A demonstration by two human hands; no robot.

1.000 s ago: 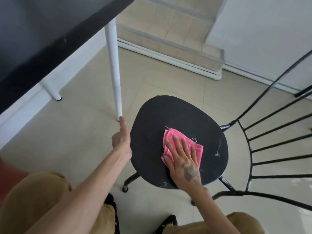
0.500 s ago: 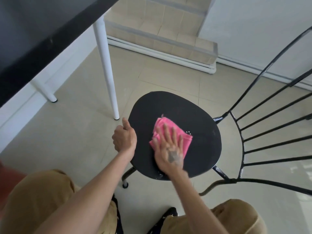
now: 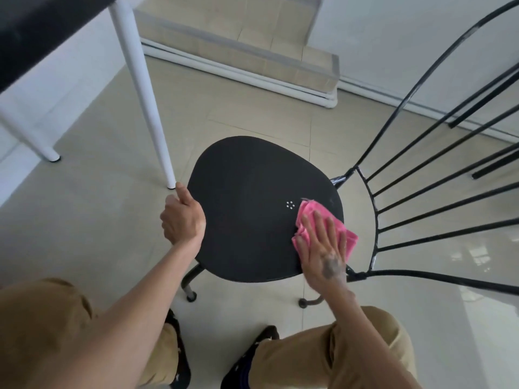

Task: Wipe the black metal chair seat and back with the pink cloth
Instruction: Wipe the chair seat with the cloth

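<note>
right hand (image 3: 323, 248) flat on pink cloth (image 3: 309, 213) at seat (image 3: 247, 220) back edge; left hand (image 3: 183, 220) grips the seat's front rim

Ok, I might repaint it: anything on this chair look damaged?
The black metal chair back shows pale worn patches where its bars join the frame; the black rounded seat has a cluster of white dots beside the pink cloth.

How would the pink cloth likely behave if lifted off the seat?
Probably floppy: the pink cloth bunches into folds under the right hand. It likely slides easily, since the chair seat looks smooth.
</note>
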